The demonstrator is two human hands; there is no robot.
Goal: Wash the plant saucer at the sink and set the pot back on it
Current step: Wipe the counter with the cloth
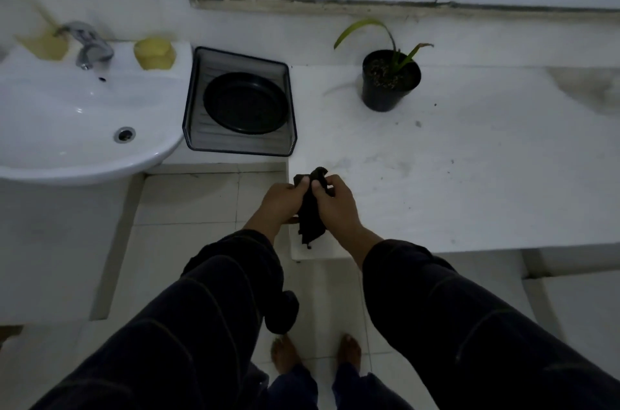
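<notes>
A dark cloth [310, 208] was pinched between left hand [280, 203] and right hand [335, 201]; the saucer [246, 103], lying in the tray [191, 101] beside the sink [67, 128], was judged light, rigid, possibly slippery, best gripped at its rim.

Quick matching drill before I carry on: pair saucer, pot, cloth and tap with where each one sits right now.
Things:
1. saucer
2. pot
3. cloth
4. tap

Places:
A. bunched between both hands
B. inside the dark tray beside the sink
C. behind the basin
D. directly on the white counter, under the window

Pairs: 1-B, 2-D, 3-A, 4-C
</notes>
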